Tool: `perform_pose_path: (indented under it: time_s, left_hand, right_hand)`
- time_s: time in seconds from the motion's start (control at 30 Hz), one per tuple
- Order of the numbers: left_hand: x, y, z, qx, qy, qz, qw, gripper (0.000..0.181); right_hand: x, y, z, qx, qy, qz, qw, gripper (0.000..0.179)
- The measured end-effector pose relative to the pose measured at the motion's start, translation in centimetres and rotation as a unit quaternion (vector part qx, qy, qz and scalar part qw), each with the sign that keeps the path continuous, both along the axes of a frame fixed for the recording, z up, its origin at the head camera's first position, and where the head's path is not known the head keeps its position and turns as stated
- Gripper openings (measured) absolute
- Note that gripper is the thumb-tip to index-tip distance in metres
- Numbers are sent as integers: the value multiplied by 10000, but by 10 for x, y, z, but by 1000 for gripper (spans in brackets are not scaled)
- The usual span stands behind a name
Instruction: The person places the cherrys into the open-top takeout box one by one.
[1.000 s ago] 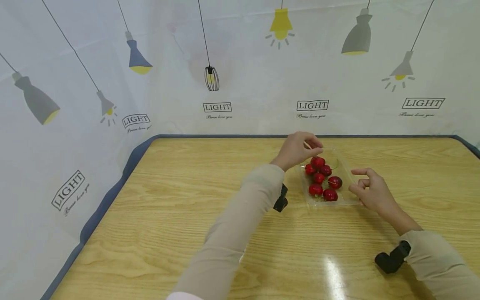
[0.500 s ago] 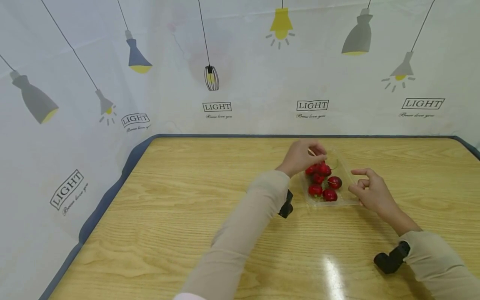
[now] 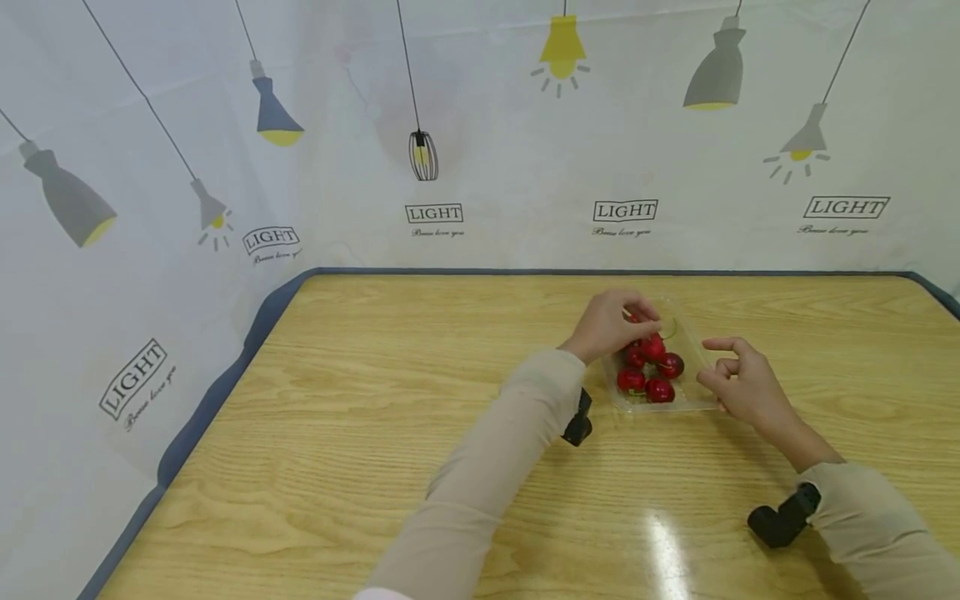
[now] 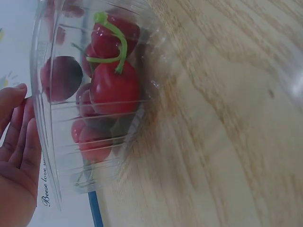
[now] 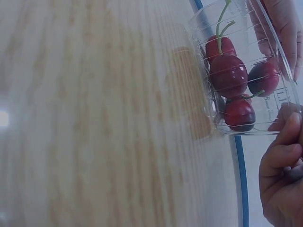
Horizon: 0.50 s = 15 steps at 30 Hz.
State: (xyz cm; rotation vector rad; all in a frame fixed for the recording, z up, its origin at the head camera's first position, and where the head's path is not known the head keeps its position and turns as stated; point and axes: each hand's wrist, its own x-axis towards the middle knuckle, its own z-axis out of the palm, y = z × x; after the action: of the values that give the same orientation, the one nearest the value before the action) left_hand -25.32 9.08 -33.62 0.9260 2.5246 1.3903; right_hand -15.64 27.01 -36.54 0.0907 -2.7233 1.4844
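Observation:
A clear plastic box (image 3: 686, 400) of red cherries stands on the table, right of centre in the head view. Over its far left part, my left hand (image 3: 606, 325) has thumb and fingertips brought together. Just below them hangs a cherry (image 3: 654, 347), above the others; it seems pinched by its stem, which is too small to make out. In the right wrist view the raised cherry (image 5: 264, 78) sits close under the left fingertips. My right hand (image 3: 750, 390) pinches the box's right rim between thumb and a finger. More cherries (image 4: 115, 87) with green stems lie inside.
The wooden table (image 3: 337, 433) reaches back to a white curtain (image 3: 510, 100) printed with lamps. A black wrist camera (image 3: 783, 517) is strapped to the right wrist, and another black camera (image 3: 577, 419) hangs under the left wrist.
My left hand has moved down and a little right over the box, nearer the viewer, and the cherry beneath its fingertips has shifted along with it. The right hand and box have stayed put.

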Motion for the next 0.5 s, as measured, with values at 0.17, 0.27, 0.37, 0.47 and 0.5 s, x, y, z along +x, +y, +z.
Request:
perform_pose_path:
  time_s: [0.17,0.27,0.37,0.47,0.5]
  left_hand:
    - [2,1,-1,-57,-240,27,9997,7]
    - [4,0,0,-115,-331,39,9994,7]
    - [4,-1,0,-141,-335,31,9993,8]
    - [4,-1,-1,-215,-252,-10,9995,8]
    - [3,-1,-2,-219,-235,-34,9995,9]
  right_hand:
    - [0,0,1,0,-42,-35,10000,42]
    - [0,0,0,17,-45,-44,10000,42]
    - [1,-1,0,38,-23,-52,10000,42]
    - [1,-1,0,25,-8,-51,10000,42]
    - [1,-1,0,14,-4,-51,10000,42]
